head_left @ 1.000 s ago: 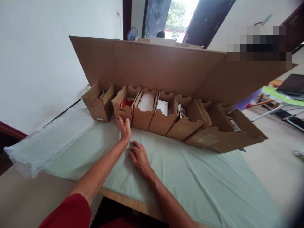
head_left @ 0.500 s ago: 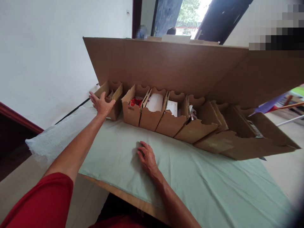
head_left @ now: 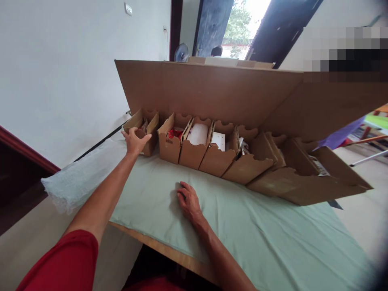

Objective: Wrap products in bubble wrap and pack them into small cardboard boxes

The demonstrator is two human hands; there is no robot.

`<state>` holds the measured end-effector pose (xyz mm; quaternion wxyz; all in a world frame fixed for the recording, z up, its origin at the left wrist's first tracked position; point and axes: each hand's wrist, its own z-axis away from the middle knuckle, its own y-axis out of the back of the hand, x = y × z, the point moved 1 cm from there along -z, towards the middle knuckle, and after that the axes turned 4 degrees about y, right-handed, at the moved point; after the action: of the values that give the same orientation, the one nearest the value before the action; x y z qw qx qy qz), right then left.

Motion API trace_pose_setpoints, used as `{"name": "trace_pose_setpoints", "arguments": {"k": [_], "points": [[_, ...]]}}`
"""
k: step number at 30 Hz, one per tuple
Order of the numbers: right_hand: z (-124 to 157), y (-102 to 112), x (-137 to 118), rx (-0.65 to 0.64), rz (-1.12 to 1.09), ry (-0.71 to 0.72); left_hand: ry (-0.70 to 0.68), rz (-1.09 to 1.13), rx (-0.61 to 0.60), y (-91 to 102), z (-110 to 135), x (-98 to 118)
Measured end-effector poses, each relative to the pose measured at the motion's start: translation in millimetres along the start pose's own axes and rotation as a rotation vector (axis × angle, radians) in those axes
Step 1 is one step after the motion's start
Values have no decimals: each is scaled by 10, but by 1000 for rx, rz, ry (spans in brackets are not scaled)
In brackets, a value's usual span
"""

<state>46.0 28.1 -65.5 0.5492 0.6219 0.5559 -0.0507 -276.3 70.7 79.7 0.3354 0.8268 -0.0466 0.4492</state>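
My left hand [head_left: 135, 142] is at the front of the leftmost cardboard bin [head_left: 148, 145], fingers hooked over its front rim and thumb toward its right side. Inside that bin, small brownish items [head_left: 144, 126] are partly hidden. On the green cloth [head_left: 151, 194], my right hand [head_left: 188, 199] rests with its fingers loosely bent and apart, holding nothing. Right of the leftmost bin, across a narrow gap, stands a bin [head_left: 168, 145] with a red packet [head_left: 175, 133]. Beside it, another bin holds a white roll-like object [head_left: 198, 134].
More open cardboard bins [head_left: 248, 163] continue the row rightward; one contains a white perforated piece [head_left: 218, 140]. Behind them rises a tall cardboard panel [head_left: 212, 91]. White mesh-like wrap [head_left: 77, 178] lies at the table's left. A fan [head_left: 181, 52] and a person's head [head_left: 216, 51] show beyond.
My left hand has come down from spread fingers above the leftmost bin to fingers curled over its front rim. My right hand stays on the cloth. The view has shifted slightly.
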Motion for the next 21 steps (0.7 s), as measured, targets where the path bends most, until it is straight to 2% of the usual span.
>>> {"name": "trace_pose_setpoints", "arguments": {"k": [2, 4, 8, 10, 13, 18, 21], "points": [[-2, 0, -3, 4, -7, 4, -21, -5, 62, 132, -31, -30], [-7, -2, -6, 3, -19, 4, -86, -32, 75, 275, -129, -85], [-19, -8, -11, -5, -26, -20, -132, -128, -111, 484, -456, -230], [-22, -11, -11, -6, -15, -28, -131, -146, -233, 531, -616, -280], [-21, -15, -6, -4, 0, -25, -119, -151, -354, 559, -804, -299], [-21, -17, 3, -3, 0, -23, -12, -78, -521, 590, -980, -230], [-24, -20, 7, -4, 7, -26, -16, -99, -560, 619, -984, -161]]}}
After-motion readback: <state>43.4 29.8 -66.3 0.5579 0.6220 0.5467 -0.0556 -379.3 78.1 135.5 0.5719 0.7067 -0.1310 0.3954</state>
